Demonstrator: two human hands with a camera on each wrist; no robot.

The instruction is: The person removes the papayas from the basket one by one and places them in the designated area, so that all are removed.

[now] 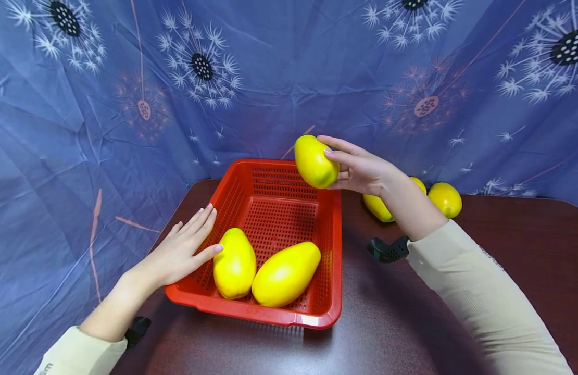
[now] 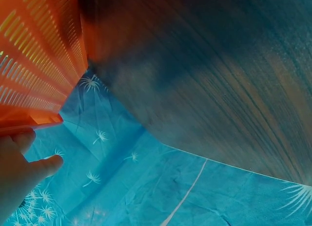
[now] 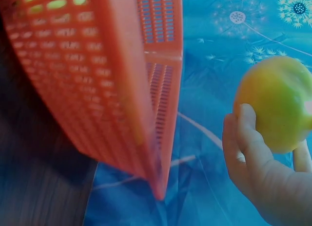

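My right hand (image 1: 359, 167) holds a yellow mango (image 1: 314, 162) between thumb and fingers, above the far right corner of a red plastic basket (image 1: 244, 314). In the right wrist view, the fingers curve around the held mango (image 3: 275, 106), beside the basket's slotted wall (image 3: 73, 75). My left hand (image 1: 178, 253) lies over the basket's left rim with its fingers extended, the thumb near a mango (image 1: 234, 264) inside. Against that one leans another mango (image 1: 286, 274), both at the basket's near end. The left wrist view shows only part of the left hand (image 2: 19, 162) by the rim.
On the dark brown table (image 1: 364, 323), right of the basket, lie more yellow mangoes, one (image 1: 378, 207) partly hidden behind my right forearm and another (image 1: 445, 200) farther right. A blue curtain (image 1: 289, 78) with dandelion prints hangs behind the table and along its left side.
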